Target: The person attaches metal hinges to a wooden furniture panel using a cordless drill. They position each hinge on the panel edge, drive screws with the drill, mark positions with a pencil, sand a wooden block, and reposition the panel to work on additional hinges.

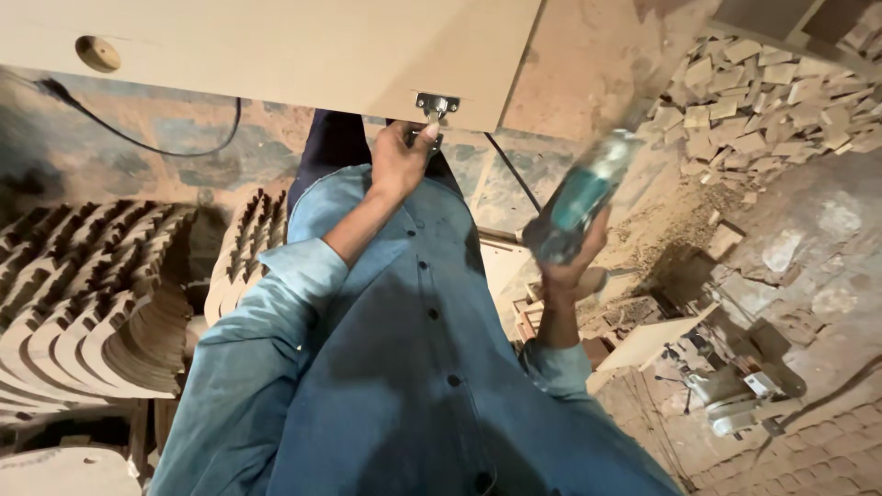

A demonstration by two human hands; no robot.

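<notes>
The left hand [397,158] is raised to the lower edge of a pale wooden panel [276,55], its fingers closed around the base of a small metal hinge [434,108] fixed at that edge; the hinge sits just above the knuckles and touches the fingertips. The right hand [571,266] is clenched around the grip of a teal power drill [581,197], which stands tilted up and away from the palm, blurred, well to the right of the hinge and not touching the panel. A black cable [147,138] hangs under the panel, far to the left of the left hand. Below that hand's forearm lie stacked curved wooden pieces [92,294]. Above and right of the drill hand is a heap of small wooden blocks [763,101].
</notes>
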